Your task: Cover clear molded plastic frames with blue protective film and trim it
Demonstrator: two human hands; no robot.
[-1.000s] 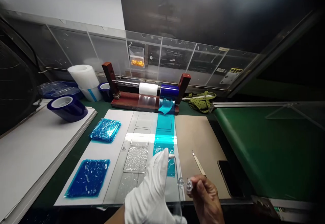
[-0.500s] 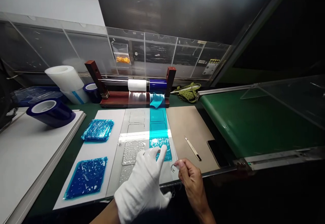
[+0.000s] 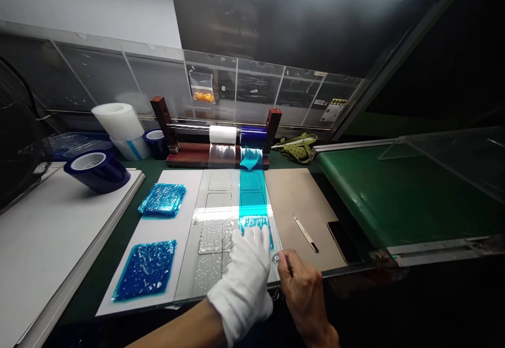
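My left hand [image 3: 250, 272] wears a white glove and lies with its fingers stretched out over the near end of a blue film strip [image 3: 252, 181]. Under the fingertips is a bubbly-textured blue piece [image 3: 249, 222], partly hidden by the glove. My bare right hand [image 3: 302, 285] is closed in a pinch by the front edge of the work surface. A small, clear, shiny curl [image 3: 275, 258] shows at its fingertips, too small to name. Beside the glove, a clear textured piece [image 3: 213, 236] lies on the glass sheet [image 3: 188, 264].
Blue film pieces in a stack [image 3: 163, 199] and a darker blue pile [image 3: 145, 269] are at left. A wooden roll holder [image 3: 185, 154] stands behind. A craft knife [image 3: 305, 234] and phone [image 3: 342, 240] lie right, near a green conveyor belt [image 3: 379, 190].
My left hand has gone from a spread, raised pose to lying over the blue textured piece. My right hand stays pinched nearby. The whole view has shifted slightly.
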